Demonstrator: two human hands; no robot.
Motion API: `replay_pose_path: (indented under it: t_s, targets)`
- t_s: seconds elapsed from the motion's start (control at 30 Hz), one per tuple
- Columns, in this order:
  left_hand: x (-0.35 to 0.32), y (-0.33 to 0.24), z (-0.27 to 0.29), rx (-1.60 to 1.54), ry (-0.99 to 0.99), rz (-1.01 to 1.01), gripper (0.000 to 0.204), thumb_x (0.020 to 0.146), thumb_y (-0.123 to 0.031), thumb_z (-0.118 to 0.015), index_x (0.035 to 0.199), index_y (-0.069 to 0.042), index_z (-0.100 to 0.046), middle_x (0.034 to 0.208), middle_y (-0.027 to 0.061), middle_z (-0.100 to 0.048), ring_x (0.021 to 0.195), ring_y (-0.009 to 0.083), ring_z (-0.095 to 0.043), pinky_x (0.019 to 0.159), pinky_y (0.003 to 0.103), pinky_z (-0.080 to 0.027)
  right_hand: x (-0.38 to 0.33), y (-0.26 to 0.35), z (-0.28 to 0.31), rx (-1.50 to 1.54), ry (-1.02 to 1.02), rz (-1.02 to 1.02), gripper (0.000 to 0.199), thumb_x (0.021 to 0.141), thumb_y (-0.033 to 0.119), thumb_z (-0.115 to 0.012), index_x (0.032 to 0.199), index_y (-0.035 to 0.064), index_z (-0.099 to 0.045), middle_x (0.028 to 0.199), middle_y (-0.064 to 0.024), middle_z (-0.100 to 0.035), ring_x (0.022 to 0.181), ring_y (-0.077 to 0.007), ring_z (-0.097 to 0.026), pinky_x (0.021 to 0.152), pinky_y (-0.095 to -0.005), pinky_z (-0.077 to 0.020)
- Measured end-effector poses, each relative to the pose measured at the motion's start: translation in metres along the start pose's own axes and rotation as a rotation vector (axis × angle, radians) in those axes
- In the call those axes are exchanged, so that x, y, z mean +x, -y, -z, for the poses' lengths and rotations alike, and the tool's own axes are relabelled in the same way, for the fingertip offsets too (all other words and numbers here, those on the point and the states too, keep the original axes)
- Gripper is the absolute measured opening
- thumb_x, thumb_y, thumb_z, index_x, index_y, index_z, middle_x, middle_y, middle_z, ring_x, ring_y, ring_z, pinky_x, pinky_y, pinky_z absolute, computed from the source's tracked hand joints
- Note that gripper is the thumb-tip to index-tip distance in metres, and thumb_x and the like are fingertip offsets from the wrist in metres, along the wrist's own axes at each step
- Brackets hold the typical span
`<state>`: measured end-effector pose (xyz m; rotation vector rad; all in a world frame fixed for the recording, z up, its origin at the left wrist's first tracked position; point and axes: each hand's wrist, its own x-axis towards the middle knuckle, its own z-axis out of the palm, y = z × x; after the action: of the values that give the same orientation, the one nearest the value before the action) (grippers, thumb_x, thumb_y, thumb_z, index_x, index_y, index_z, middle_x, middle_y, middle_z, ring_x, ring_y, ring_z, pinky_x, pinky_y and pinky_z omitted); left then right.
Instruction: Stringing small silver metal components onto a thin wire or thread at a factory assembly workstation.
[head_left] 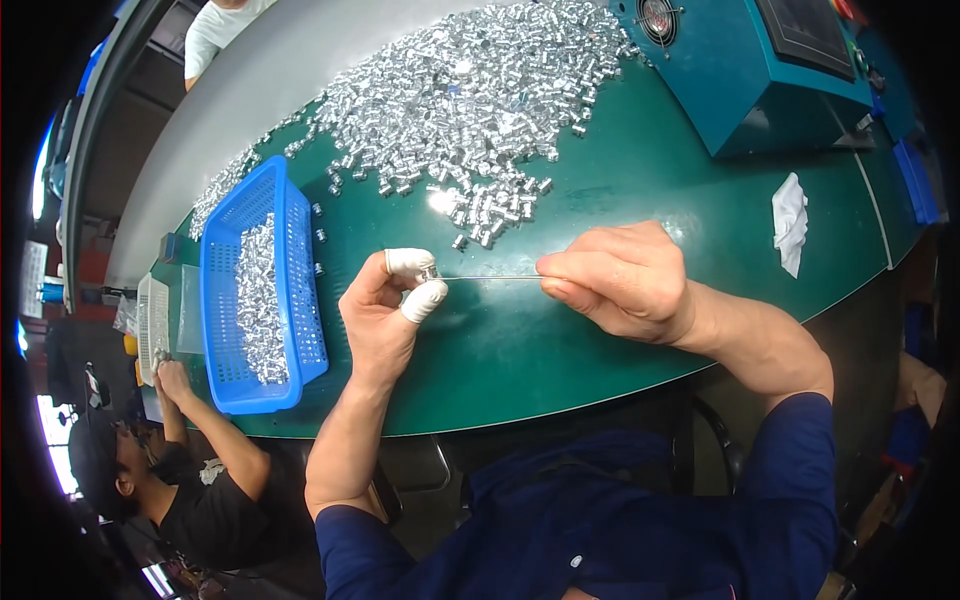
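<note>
My left hand (385, 310) wears white finger covers on the thumb and forefinger. Between those two fingertips it pinches a small shiny metal fitting (431, 273). My right hand (630, 280) is closed on a thin straight metal rod (492, 277), which runs level across to the fitting. Whether the rod's tip sits inside the fitting or only touches it, I cannot tell. Both hands are above the green table (500, 355). Beyond them lies a large heap of similar metal fittings (470, 110).
Left of my hands stands a blue plastic basket (307, 330) part-filled with fittings (258, 300). A teal machine (760, 90) occupies the far right, with a crumpled white cloth (789, 225) nearer. A co-worker (215, 480) works at the left beside a white basket (152, 315); another person (215, 35) is across the table.
</note>
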<state>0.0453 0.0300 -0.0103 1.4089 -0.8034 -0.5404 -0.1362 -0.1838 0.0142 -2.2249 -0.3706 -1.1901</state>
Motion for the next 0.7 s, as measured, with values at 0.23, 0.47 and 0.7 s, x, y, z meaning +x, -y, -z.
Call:
replay_pose_path:
  t_s: [0.23, 0.47, 0.7]
  targets:
    - [0.0007, -0.0009, -0.0012, 0.029, -0.001, -0.017, 0.033, 0.081, 0.001, -0.082, 0.111, -0.001, -0.068, 0.095, -0.0007, -0.065, 0.083, 0.0074, -0.058, 0.077, 0.023, -0.049, 0.0005, 0.0, 0.0004, 0.004, -0.004, 0.0, 0.011, 0.085, 0.004, -0.077, 0.092, -0.0008, -0.07, 0.071, -0.0089, -0.067, 0.057, -0.0215, -0.065, 0.049, -0.0298, -0.0495]
    - [0.0008, -0.0001, -0.0015, 0.056, -0.005, -0.023, 0.032, 0.081, 0.001, -0.082, 0.11, -0.001, -0.068, 0.095, -0.0008, -0.064, 0.083, 0.0073, -0.057, 0.078, 0.023, -0.048, -0.0005, 0.0014, 0.0005, 0.0, 0.032, -0.001, 0.011, 0.085, 0.003, -0.077, 0.093, -0.001, -0.07, 0.073, -0.0089, -0.067, 0.057, -0.0216, -0.065, 0.049, -0.0299, -0.0491]
    - [0.0003, -0.002, -0.0037, 0.09, -0.007, -0.037, 0.031, 0.081, 0.001, -0.082, 0.109, -0.001, -0.068, 0.095, -0.001, -0.064, 0.082, 0.0074, -0.056, 0.077, 0.023, -0.048, -0.0022, -0.0009, -0.0012, -0.021, 0.023, 0.025, 0.012, 0.084, 0.003, -0.077, 0.094, -0.0004, -0.07, 0.073, -0.0085, -0.067, 0.057, -0.0208, -0.065, 0.048, -0.0294, -0.0481]
